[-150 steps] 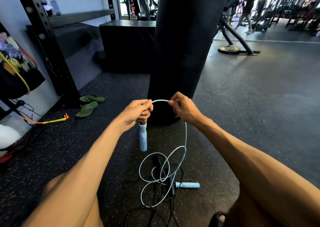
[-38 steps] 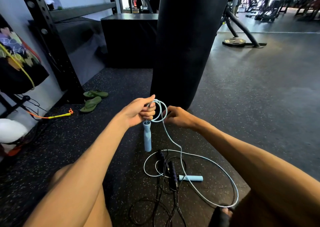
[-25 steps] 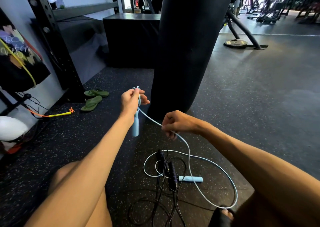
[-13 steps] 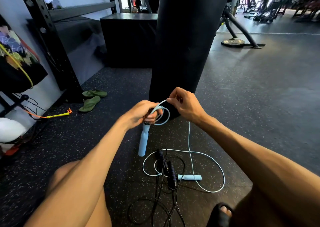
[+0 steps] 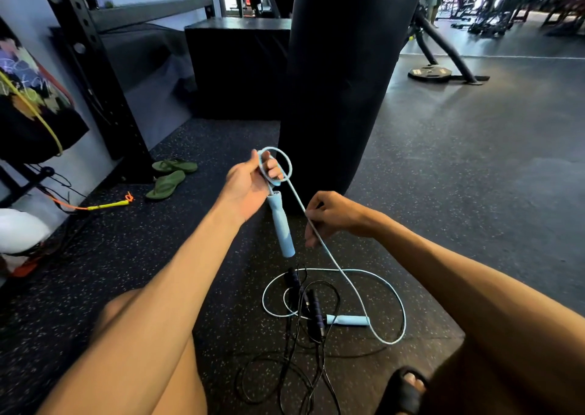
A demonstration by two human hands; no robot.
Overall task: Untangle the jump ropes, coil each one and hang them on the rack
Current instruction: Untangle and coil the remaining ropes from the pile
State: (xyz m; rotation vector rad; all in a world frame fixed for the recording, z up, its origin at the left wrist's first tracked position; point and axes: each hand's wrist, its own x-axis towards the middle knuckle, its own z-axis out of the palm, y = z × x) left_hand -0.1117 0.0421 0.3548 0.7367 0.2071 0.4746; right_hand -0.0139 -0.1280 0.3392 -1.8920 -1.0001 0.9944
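Gripping coiled blue rope (image 5: 296, 197) in left hand (image 5: 250, 186), right hand (image 5: 332, 215) pinching strand below

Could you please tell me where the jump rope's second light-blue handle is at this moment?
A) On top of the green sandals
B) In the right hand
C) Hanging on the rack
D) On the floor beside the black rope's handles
D: the second light-blue handle lies on the floor right beside the black rope's handles, while the right hand pinches only the blue cord.
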